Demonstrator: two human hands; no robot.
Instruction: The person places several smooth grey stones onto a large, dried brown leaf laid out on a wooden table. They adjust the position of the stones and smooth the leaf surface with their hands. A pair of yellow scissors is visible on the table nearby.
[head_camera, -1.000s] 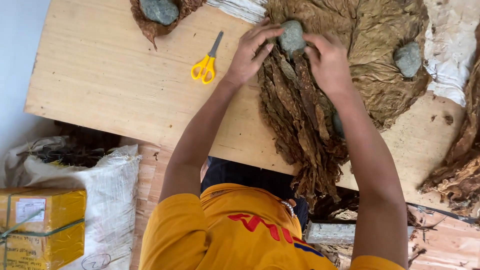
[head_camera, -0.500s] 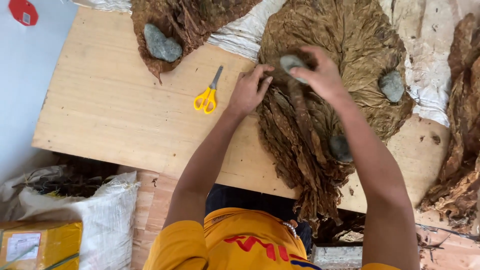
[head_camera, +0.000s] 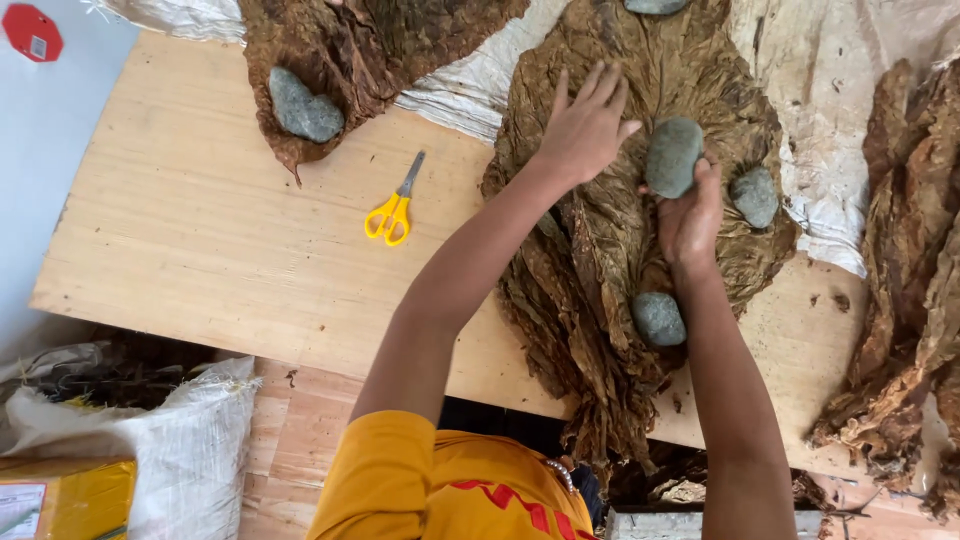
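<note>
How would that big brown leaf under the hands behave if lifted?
The leaf looks thin and crinkled, so probably floppy and light. Stones lie on it, hinting that it curls or shifts. Its ragged edges suggest it tears easily.

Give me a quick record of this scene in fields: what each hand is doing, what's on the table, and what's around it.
left hand: flat, fingers spread on leaf pile
right hand: holds grey stone
other stones on pile: two
scissors: yellow, lying on table, apart from hands
second pile: stone on it
floor: white sack
</note>
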